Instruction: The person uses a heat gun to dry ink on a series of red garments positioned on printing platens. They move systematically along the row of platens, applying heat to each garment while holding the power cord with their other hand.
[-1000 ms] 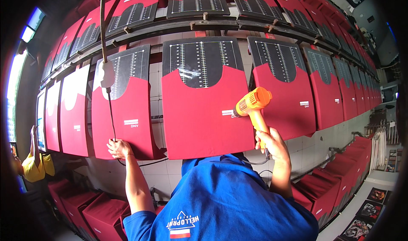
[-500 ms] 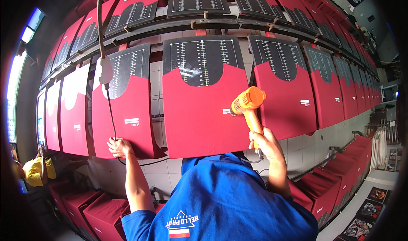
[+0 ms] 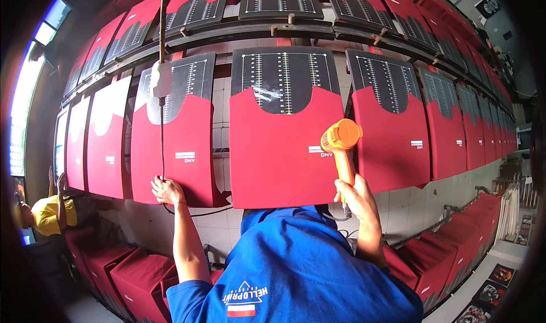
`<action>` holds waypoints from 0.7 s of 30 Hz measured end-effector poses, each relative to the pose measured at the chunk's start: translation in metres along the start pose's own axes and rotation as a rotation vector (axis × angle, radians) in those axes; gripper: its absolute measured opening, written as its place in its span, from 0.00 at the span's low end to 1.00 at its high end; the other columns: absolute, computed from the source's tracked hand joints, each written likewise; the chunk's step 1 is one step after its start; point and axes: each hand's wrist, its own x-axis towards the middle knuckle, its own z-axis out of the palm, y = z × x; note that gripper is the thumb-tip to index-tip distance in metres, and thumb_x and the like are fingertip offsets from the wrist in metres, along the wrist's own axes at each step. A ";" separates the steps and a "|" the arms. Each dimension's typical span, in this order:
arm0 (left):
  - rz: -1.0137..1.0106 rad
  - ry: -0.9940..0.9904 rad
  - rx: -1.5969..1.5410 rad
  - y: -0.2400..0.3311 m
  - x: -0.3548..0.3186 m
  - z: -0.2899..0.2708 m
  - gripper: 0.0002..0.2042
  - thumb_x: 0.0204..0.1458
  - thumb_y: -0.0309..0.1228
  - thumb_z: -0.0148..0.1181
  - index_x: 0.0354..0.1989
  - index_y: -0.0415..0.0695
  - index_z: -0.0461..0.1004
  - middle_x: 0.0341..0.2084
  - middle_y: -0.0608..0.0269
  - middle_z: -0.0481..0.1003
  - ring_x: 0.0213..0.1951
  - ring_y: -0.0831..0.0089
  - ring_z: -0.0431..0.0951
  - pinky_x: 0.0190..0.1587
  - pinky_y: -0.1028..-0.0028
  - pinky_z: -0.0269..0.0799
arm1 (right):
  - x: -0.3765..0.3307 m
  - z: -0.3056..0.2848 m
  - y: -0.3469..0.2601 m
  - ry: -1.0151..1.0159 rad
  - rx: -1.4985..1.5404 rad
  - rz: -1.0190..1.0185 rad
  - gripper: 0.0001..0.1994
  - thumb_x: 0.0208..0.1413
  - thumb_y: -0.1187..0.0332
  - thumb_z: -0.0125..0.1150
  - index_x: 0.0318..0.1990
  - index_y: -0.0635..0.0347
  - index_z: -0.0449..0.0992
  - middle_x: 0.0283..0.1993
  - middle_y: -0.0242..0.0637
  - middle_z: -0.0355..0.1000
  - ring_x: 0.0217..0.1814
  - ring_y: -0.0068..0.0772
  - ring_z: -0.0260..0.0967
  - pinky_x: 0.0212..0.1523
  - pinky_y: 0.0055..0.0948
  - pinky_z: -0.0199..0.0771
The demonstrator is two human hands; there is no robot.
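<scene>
"So, what's being held?"
"Lower right of centre, the right hand (image 3: 358, 198) is wrapped round the orange heat gun's (image 3: 343, 138) handle. Lower left, the left hand (image 3: 168, 192) has the black cord (image 3: 162, 132) at its fingers; I can't tell whether it's gripped."
"And the risk?"
"Mid-frame, lingering heat might scorch the red cloth (image 3: 278, 163). Farther off, upper left, a tugged cord could part from the white connector (image 3: 161, 78)"
</scene>
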 end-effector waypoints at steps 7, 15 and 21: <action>0.095 0.094 -0.286 -0.064 0.041 -0.012 0.18 0.62 0.34 0.47 0.59 0.42 0.69 0.55 0.49 0.72 0.54 0.51 0.74 0.54 0.58 0.70 | 0.009 0.057 -0.013 -0.226 0.085 0.010 0.20 0.54 0.67 0.64 0.49 0.71 0.67 0.27 0.33 0.69 0.23 0.23 0.71 0.18 0.20 0.66; -0.029 0.191 -0.304 -0.142 0.163 -0.028 0.23 0.66 0.42 0.42 0.61 0.39 0.64 0.58 0.45 0.69 0.56 0.47 0.71 0.54 0.55 0.68 | 0.028 0.221 -0.051 -0.503 0.158 0.039 0.23 0.51 0.68 0.64 0.50 0.74 0.66 0.31 0.37 0.68 0.21 0.25 0.69 0.21 0.23 0.69; -0.023 0.242 -0.355 -0.219 0.282 -0.005 0.20 0.66 0.40 0.44 0.54 0.38 0.71 0.52 0.49 0.73 0.56 0.52 0.71 0.58 0.59 0.65 | 0.045 0.348 -0.069 -0.493 0.065 0.057 0.21 0.55 0.63 0.64 0.48 0.71 0.68 0.26 0.34 0.71 0.20 0.21 0.69 0.19 0.20 0.67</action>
